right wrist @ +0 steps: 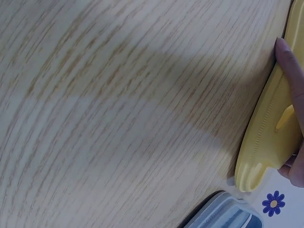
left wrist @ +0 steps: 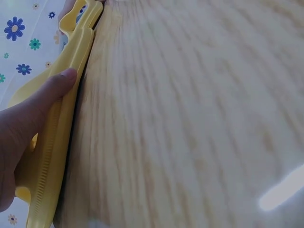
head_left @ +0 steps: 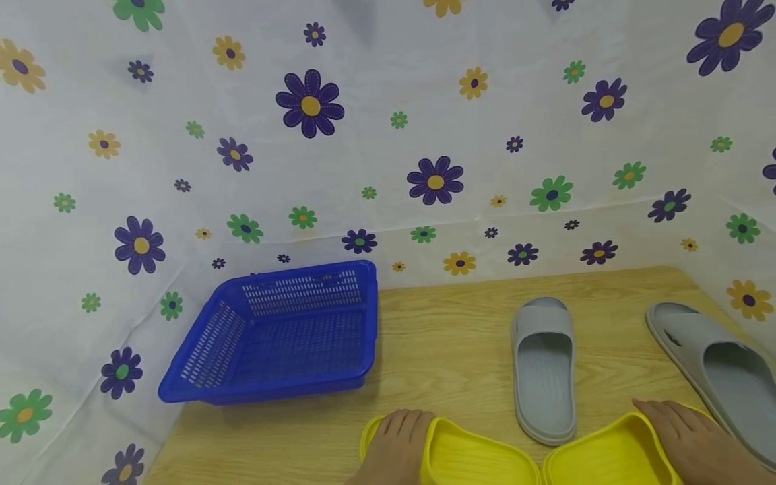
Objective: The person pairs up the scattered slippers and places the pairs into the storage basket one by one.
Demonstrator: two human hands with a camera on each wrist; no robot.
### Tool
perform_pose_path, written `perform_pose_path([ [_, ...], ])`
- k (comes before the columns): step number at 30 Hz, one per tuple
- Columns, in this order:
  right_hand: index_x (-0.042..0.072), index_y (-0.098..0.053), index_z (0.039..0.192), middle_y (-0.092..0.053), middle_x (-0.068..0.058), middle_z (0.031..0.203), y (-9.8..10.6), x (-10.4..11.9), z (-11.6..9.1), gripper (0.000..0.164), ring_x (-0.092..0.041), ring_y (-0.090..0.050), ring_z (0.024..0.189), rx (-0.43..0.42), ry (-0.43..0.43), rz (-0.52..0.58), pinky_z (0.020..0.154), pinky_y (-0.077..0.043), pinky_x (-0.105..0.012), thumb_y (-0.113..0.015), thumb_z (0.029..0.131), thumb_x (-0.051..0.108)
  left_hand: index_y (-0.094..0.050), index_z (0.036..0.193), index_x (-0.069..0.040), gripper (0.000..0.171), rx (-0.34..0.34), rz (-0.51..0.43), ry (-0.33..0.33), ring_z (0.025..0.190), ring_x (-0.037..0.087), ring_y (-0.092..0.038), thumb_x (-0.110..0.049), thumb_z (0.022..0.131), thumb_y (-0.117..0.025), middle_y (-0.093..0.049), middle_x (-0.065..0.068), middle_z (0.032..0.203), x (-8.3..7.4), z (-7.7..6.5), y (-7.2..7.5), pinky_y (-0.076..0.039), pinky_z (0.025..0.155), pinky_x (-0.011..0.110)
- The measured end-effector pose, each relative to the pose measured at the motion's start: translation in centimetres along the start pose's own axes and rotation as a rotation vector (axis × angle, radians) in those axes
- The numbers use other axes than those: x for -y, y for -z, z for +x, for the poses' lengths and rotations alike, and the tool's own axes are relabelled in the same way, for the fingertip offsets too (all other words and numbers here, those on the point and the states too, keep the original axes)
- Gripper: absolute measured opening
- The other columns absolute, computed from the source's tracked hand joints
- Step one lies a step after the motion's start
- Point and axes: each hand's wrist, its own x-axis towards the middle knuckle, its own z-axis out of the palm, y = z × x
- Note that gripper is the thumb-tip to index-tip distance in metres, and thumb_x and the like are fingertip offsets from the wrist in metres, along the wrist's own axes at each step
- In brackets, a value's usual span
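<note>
Holding a pair of yellow plastic slippers (head_left: 479,461) in front and right of the blue rectangular plastic basket (head_left: 291,389), the left hand (head_left: 397,441) and right hand (head_left: 697,438) each have a closed grip, apparently steadying them heel to heel; wrist views alone show thumbs (left wrist: 57,85) against sole edges (left wrist: 47,156).

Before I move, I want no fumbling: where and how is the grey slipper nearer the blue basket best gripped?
Probably by the strap of that grey slipper, coming from the near side: it arches upward, open toward the person.
</note>
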Motion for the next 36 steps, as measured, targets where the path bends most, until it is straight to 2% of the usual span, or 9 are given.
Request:
perform_pose_path([
  [2, 0.001, -0.043, 0.125, -0.06, -0.015, 0.109, -0.1, 0.0, -0.2, 0.119, -0.032, -0.059, 0.096, -0.012, -0.001, -0.01, 0.083, -0.048, -0.054, -0.055, 0.048, 0.091, -0.046, 0.129, -0.004, 0.094, -0.009, -0.001, 0.004, 0.105, 0.02, -0.053, -0.082, 0.077, -0.037, -0.056, 0.008, 0.115, -0.1, -0.1, -0.1, -0.047, 0.092, 0.036],
  [7, 0.0, -0.044, 0.125, -0.059, -0.015, 0.11, -0.3, 0.1, -0.5, 0.121, -0.033, -0.057, 0.099, 0.039, -0.059, -0.018, 0.085, -0.046, -0.055, -0.053, 0.048, 0.092, -0.047, 0.128, -0.005, 0.093, -0.039, 0.021, 0.025, 0.104, 0.019, -0.055, -0.082, 0.079, -0.034, -0.058, 0.008, 0.113, -0.4, -0.2, -0.3, -0.048, 0.091, 0.035],
  [11, 0.0, -0.043, 0.126, -0.059, -0.016, 0.111, -0.4, 0.2, -0.5, 0.121, -0.033, -0.057, 0.1, 0.047, -0.066, -0.014, 0.085, -0.046, -0.055, -0.053, 0.049, 0.092, -0.047, 0.128, -0.006, 0.095, -0.009, 0.047, 0.057, 0.102, 0.019, -0.055, -0.084, 0.078, -0.029, -0.057, 0.007, 0.111, -0.6, -0.4, -0.2, -0.048, 0.089, 0.035],
  [14, 0.001, -0.042, 0.126, -0.059, -0.016, 0.112, -0.5, 0.3, -0.5, 0.118, -0.034, -0.057, 0.1, 0.033, -0.055, -0.008, 0.085, -0.046, -0.055, -0.055, 0.051, 0.09, -0.046, 0.129, -0.006, 0.097, 0.027, 0.044, 0.089, 0.103, 0.019, -0.054, -0.086, 0.077, -0.027, -0.056, 0.007, 0.111, -0.7, -0.6, -0.2, -0.047, 0.089, 0.036],
  [18, 0.001, -0.042, 0.125, -0.06, -0.015, 0.108, -0.7, 0.5, -0.6, 0.113, -0.032, -0.058, 0.096, -0.047, -0.014, -0.028, 0.081, -0.048, -0.052, -0.058, 0.053, 0.087, -0.046, 0.129, -0.008, 0.098, 0.033, 0.036, 0.134, 0.102, 0.019, -0.054, -0.087, 0.075, -0.025, -0.055, 0.006, 0.11, -0.9, -1.0, -0.1, -0.047, 0.088, 0.038],
  [22, 0.002, -0.042, 0.124, -0.06, -0.014, 0.107, -0.9, 0.7, -0.7, 0.112, -0.031, -0.059, 0.095, -0.069, -0.016, -0.033, 0.081, -0.048, -0.051, -0.058, 0.053, 0.087, -0.047, 0.127, -0.009, 0.096, -0.002, 0.048, 0.154, 0.1, 0.018, -0.054, -0.087, 0.075, -0.027, -0.055, 0.005, 0.108, -1.2, -1.3, -0.2, -0.048, 0.087, 0.037],
  [27, 0.001, -0.042, 0.124, -0.058, -0.016, 0.11, -1.1, 0.9, -0.7, 0.108, -0.033, -0.057, 0.099, -0.016, -0.052, 0.05, 0.084, -0.046, -0.053, -0.064, 0.055, 0.081, -0.048, 0.123, -0.009, 0.089, -0.027, 0.1, 0.146, 0.099, 0.017, -0.054, -0.084, 0.078, -0.029, -0.056, 0.005, 0.107, -1.0, -1.6, -0.3, -0.048, 0.086, 0.036],
  [34, 0.0, -0.04, 0.124, -0.058, -0.015, 0.106, -1.3, 0.9, -0.6, 0.107, -0.032, -0.057, 0.095, -0.133, 0.0, 0.064, 0.08, -0.047, -0.049, -0.07, 0.053, 0.076, -0.051, 0.119, -0.01, 0.088, -0.125, 0.086, 0.138, 0.094, 0.016, -0.056, -0.084, 0.078, -0.029, -0.057, 0.003, 0.102, -0.8, -1.8, -0.8, -0.049, 0.081, 0.034],
  [36, 0.001, -0.04, 0.124, -0.058, -0.015, 0.106, -1.2, 1.1, -0.5, 0.106, -0.032, -0.057, 0.095, -0.129, -0.008, 0.076, 0.079, -0.047, -0.05, -0.071, 0.054, 0.075, -0.052, 0.118, -0.01, 0.086, -0.165, 0.098, 0.135, 0.093, 0.015, -0.056, -0.083, 0.079, -0.029, -0.057, 0.003, 0.101, -0.7, -1.8, -0.9, -0.049, 0.08, 0.033],
])
